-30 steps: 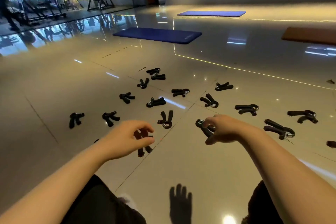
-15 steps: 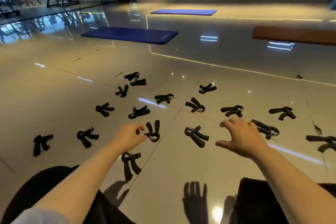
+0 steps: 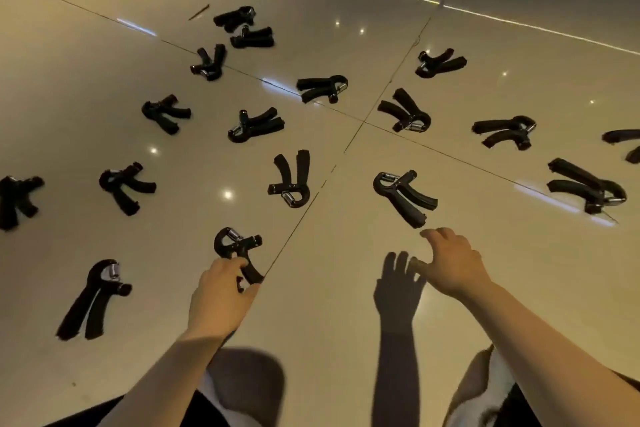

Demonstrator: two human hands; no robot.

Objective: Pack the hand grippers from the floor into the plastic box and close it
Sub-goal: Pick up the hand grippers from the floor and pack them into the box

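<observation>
Several black hand grippers lie scattered over the glossy beige floor tiles. My left hand (image 3: 221, 298) grips the handles of the nearest hand gripper (image 3: 237, 248), whose looped head points away from me. My right hand (image 3: 450, 263) hovers with fingers spread and relaxed, holding nothing, just below another hand gripper (image 3: 403, 196). A third hand gripper (image 3: 291, 180) lies between the two, further out. The plastic box is not in view.
More grippers lie at the left (image 3: 93, 298), the far right (image 3: 588, 187) and further back (image 3: 322, 88). My knees (image 3: 242, 388) show at the bottom edge. My right hand's shadow (image 3: 398, 288) falls on the tile beside it.
The camera has tilted down and closer to the floor. My left hand has drawn back from the middle gripper and taken hold of the nearest one. My right hand has pulled back toward me.
</observation>
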